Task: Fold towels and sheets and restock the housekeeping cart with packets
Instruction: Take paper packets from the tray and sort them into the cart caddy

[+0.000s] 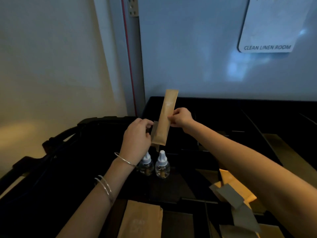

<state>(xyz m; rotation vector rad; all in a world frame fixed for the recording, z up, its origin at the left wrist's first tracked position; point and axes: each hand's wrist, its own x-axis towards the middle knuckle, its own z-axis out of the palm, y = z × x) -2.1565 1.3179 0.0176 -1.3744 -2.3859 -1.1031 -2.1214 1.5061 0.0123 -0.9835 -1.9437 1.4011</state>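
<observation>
A long narrow brown paper packet (pixel 165 115) stands nearly upright in the air above the black cart tray (pixel 240 114). My right hand (pixel 181 117) pinches its right edge about halfway up. My left hand (pixel 137 136) grips the lower left side, where a second, greyer packet (pixel 154 128) shows just behind the brown one. More brown packets (pixel 142 220) lie in the tray compartments near the bottom edge, and a loose heap of brown and grey packets (pixel 235 194) lies at the lower right under my right forearm.
Two small clear bottles with white caps (pixel 162 164) stand in the tray right under the hands. A dark cart handle (pixel 56 141) runs at the left. A pale door behind the cart carries a "CLEAN LINEN ROOM" sign (pixel 266 47).
</observation>
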